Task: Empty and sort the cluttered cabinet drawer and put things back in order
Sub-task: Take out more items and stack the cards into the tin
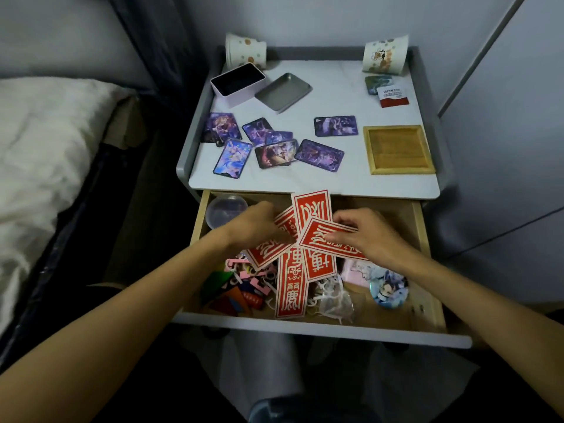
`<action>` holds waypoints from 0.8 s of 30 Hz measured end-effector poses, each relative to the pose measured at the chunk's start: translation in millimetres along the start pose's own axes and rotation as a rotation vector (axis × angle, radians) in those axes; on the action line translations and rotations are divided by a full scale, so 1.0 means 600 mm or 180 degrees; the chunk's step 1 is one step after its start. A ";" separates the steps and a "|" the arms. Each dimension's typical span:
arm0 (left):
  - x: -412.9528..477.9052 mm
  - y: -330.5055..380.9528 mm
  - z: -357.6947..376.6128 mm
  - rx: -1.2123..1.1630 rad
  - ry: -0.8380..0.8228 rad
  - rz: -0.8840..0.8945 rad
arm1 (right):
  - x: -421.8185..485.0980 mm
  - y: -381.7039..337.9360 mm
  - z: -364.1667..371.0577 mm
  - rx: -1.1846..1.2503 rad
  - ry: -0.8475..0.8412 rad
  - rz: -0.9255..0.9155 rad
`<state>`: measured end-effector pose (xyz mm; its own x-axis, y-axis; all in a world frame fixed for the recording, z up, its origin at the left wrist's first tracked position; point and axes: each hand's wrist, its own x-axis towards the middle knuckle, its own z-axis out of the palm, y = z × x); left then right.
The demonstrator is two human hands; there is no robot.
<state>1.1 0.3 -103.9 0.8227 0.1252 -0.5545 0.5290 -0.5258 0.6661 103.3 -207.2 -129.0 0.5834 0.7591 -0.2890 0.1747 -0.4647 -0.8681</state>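
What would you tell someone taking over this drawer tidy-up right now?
Left hand and right hand both grip a fan of red paper slips over the open drawer.
Done: picture cards, tin and wooden tray lie on the cabinet top.
Left: round badge, coloured bits and clear case are in the drawer; nothing sorted or put back yet.

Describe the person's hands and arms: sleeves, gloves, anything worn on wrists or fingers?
Left hand and right hand are both bare, with no gloves. No rings show on the visible fingers. Both forearms are uncovered right to the frame edge, so no sleeves are in view. No watch, bracelet or band shows on either wrist, and no markings.
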 end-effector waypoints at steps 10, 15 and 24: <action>-0.031 -0.011 0.010 -0.0813 -0.0097 -0.0231 | 0.005 -0.022 0.056 0.0160 0.0193 0.0049; -0.018 -0.015 0.025 -0.0515 0.0412 -0.0137 | -0.003 -0.021 0.045 -0.0350 0.0401 -0.0041; -0.028 -0.025 0.002 0.0120 0.0504 -0.0065 | -0.089 0.094 -0.029 -0.3383 -0.0635 0.0444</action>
<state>-20.9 5.0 -105.2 0.8359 0.2657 -0.4803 0.5403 -0.5527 0.6345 95.9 -281.9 -155.4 0.5289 0.6847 -0.5014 0.7692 -0.6364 -0.0578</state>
